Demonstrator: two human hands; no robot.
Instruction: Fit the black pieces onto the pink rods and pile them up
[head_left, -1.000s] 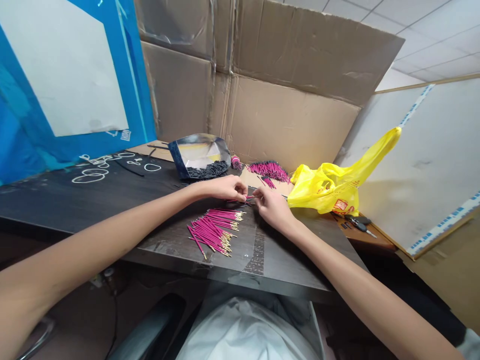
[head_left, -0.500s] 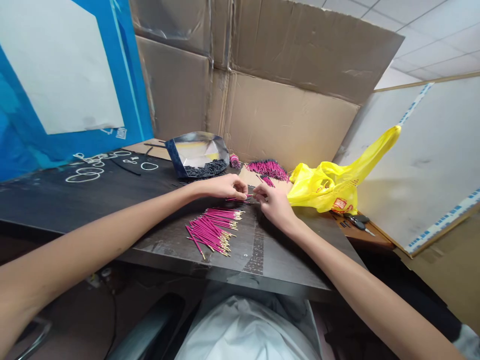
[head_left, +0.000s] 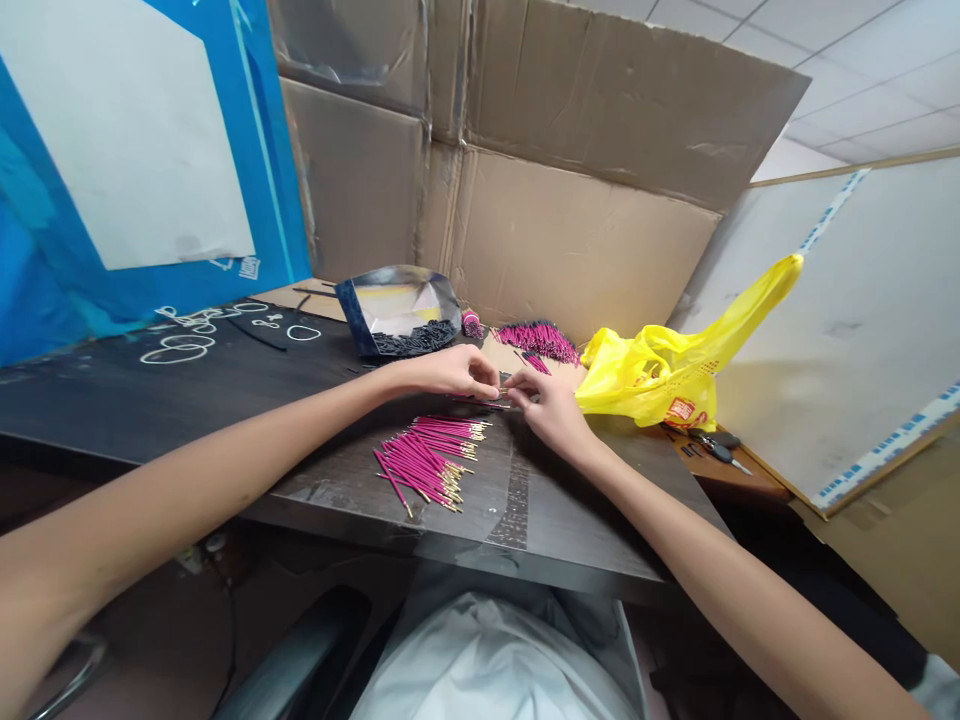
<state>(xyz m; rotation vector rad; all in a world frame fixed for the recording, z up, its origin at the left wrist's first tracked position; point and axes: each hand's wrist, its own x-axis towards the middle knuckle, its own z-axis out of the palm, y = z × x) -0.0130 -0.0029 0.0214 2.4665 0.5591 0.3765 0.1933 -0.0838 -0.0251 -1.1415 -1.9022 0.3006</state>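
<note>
My left hand (head_left: 459, 371) and my right hand (head_left: 553, 405) meet over the dark table, fingertips almost touching. Between them, each pinches part of a thin magenta stick with a gold-coloured tip (head_left: 503, 391); most of it is hidden by the fingers. Just below my hands lies another thin stick (head_left: 480, 403). Nearer the table's front edge, many magenta sticks with gold ends (head_left: 424, 462) are spread in a loose fan, gold ends to the right. Behind my left hand stands an opened bag (head_left: 355, 312) holding small black pieces (head_left: 417, 338).
Magenta sticks with black ends (head_left: 538, 340) are heaped on cardboard behind my hands, beside a banded bundle (head_left: 471, 322). To the right are a yellow plastic bag (head_left: 652, 375) and keys (head_left: 718, 447). Pale rubber bands (head_left: 177, 350) lie left. A cardboard wall (head_left: 577, 220) rises behind.
My hands have drawn slightly closer together, and less of the magenta stick shows between the fingertips. The piles have not moved on the table.
</note>
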